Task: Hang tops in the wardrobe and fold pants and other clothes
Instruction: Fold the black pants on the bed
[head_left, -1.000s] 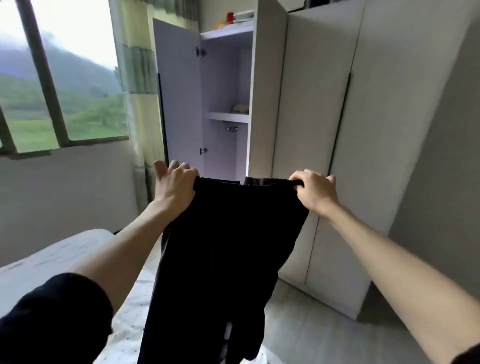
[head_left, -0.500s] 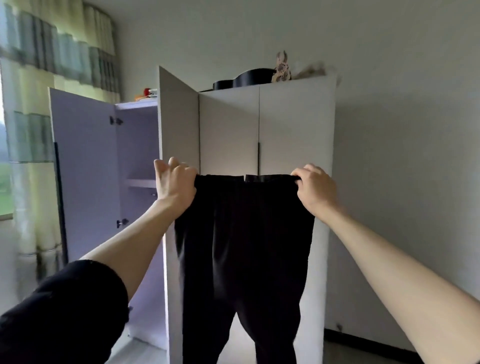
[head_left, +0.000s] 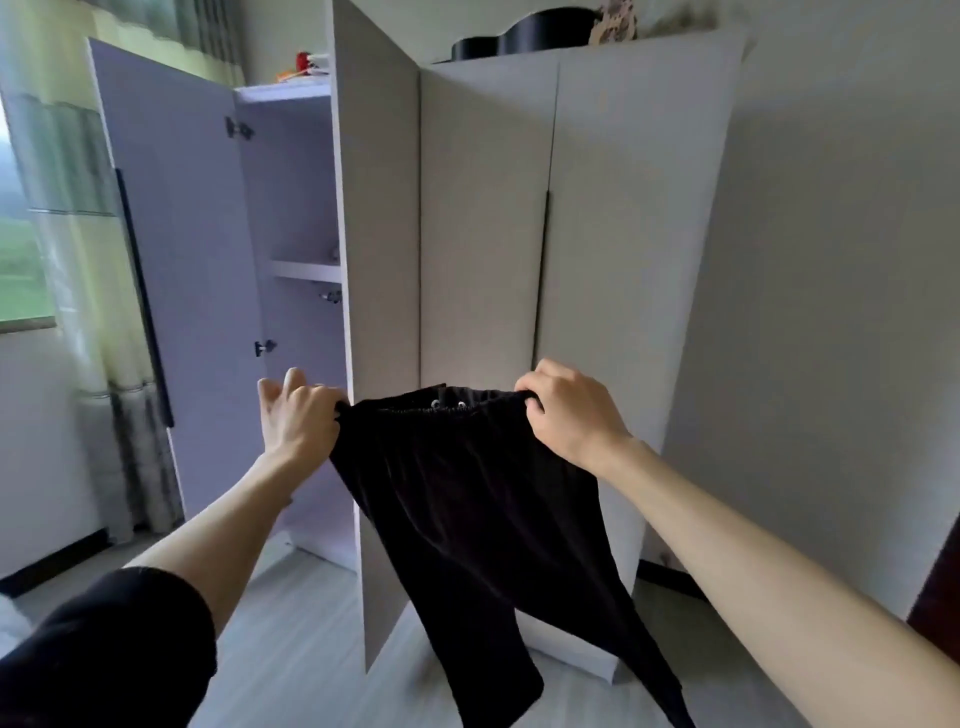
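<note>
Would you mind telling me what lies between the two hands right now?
In the head view, the black pants' waistband spans from the left hand to the right hand.

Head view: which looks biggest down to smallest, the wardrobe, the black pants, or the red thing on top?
1. Wardrobe
2. Black pants, enlarged by nearness to the camera
3. Red thing, far away and tiny

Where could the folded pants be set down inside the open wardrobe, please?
The shelf between the open door and the middle door panel shows bare board, with open space above and below. The wardrobe top is crowded with dark objects. Both hands, left hand and right hand, grip the black pants.
</note>
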